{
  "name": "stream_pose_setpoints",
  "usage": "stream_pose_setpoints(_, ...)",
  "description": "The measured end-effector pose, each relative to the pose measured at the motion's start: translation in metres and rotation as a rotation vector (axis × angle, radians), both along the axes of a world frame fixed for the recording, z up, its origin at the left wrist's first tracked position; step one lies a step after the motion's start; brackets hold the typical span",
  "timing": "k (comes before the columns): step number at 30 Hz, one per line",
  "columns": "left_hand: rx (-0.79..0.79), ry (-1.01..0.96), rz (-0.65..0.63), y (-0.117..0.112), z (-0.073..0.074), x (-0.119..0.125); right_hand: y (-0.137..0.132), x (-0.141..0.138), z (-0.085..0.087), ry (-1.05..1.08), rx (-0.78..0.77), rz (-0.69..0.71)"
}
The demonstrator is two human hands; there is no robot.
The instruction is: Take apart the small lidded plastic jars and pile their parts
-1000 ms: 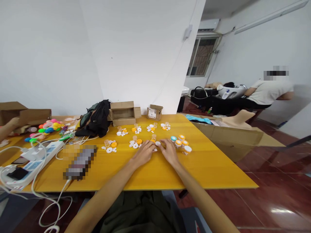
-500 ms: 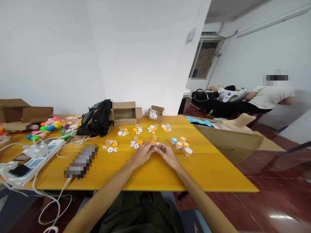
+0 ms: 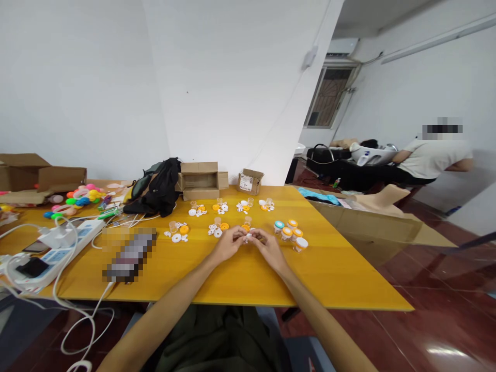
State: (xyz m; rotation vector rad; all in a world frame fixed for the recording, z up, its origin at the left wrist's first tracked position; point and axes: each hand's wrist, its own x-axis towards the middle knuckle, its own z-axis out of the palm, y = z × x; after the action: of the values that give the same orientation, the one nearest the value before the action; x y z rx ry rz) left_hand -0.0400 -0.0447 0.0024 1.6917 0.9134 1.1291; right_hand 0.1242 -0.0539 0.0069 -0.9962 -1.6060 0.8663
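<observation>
Left hand and right hand on one small white piece

Leftward: clear cup, orange lid, white disc on tabletop. Left-hand fingertips pinched narrow on the piece, which sits between both hands; right-hand fingertips likewise. Just right: five lidded jars.

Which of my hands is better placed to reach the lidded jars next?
Your right hand, probably: the lidded jars stand just to its right, while your left hand is farther away. Both hands hold a small white piece.
</observation>
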Motion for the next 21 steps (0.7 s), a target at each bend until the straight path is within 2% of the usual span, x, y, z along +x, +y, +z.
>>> stream_pose_setpoints(8, -0.129, -0.125, -0.007, 0.002, -0.001, 0.000, -0.001, 0.001, -0.003, -0.113, 0.122, 0.012)
stream_pose_setpoints(16, -0.046, -0.126, 0.036, 0.001, 0.003, -0.003, 0.006, 0.001, -0.016, -0.135, 0.083, -0.002)
stream_pose_setpoints(21, -0.113, -0.148, 0.020, -0.002, 0.005, -0.002, 0.007, 0.000, -0.015, -0.135, 0.080, 0.013)
